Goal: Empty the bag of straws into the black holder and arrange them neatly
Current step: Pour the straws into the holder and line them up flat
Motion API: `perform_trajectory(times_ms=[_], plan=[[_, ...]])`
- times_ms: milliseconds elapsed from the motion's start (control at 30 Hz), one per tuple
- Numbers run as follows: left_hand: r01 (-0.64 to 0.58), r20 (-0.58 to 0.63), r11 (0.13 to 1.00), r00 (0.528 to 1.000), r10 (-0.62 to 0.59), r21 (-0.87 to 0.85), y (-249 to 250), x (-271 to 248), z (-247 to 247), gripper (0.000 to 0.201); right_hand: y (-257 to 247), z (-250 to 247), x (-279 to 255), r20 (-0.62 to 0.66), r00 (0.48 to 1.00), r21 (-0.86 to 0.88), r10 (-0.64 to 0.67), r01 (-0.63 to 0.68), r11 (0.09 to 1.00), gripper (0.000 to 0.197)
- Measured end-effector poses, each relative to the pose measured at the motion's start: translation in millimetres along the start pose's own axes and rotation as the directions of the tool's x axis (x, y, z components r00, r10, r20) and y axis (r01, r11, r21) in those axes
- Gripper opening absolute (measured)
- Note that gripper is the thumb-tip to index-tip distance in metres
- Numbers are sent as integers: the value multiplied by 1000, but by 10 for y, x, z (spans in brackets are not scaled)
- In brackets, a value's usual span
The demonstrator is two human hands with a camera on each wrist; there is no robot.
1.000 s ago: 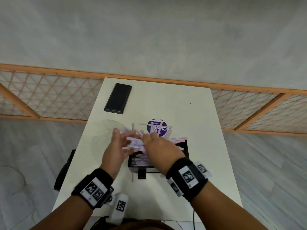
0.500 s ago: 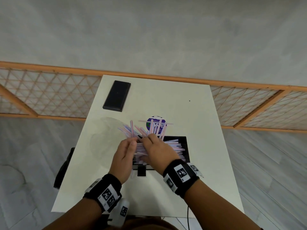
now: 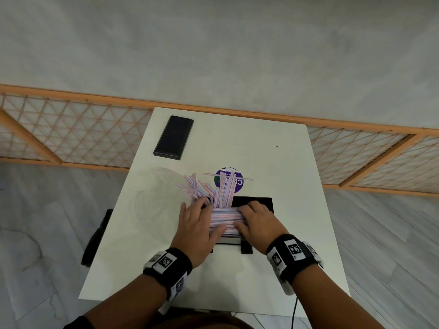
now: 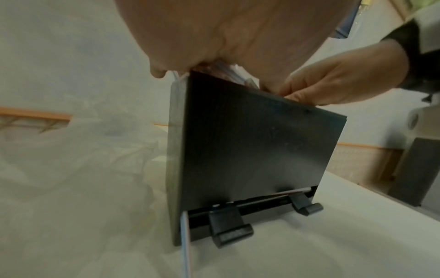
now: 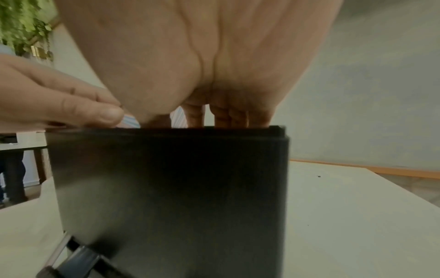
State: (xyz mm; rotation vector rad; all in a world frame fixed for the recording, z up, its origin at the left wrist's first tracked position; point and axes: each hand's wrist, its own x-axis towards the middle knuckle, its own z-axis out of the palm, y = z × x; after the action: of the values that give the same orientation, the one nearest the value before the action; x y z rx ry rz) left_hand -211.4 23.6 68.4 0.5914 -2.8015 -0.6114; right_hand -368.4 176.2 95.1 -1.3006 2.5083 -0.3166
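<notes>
On the white desk (image 3: 273, 162), flat fingers (image 3: 247, 210) press thin striped straws (image 3: 225, 217) into the black box holder (image 3: 261, 201); many still stick out.

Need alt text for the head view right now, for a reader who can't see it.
Both hands, left hand and right hand, press flat on a layer of striped straws lying across the black holder on a white table. More straws stick up behind it. A black phone lies farther back.
</notes>
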Motion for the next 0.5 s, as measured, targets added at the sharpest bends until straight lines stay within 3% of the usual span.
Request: perform_trajectory(times_ms=[233,333,500], plan=[[-187,-5,920,980,201,344,49,58,-82,48,-70,-44,129,139,990,-57,8,0,998,71],[-218,3,924,974,228,314,47,50,-48,51,-91,-10,157,191,980,-32,47,-41,999,76],[-209,63,952,978,200,222,-59,-26,-64,76,-90,-49,124,211,977,32,17,-24,999,72]])
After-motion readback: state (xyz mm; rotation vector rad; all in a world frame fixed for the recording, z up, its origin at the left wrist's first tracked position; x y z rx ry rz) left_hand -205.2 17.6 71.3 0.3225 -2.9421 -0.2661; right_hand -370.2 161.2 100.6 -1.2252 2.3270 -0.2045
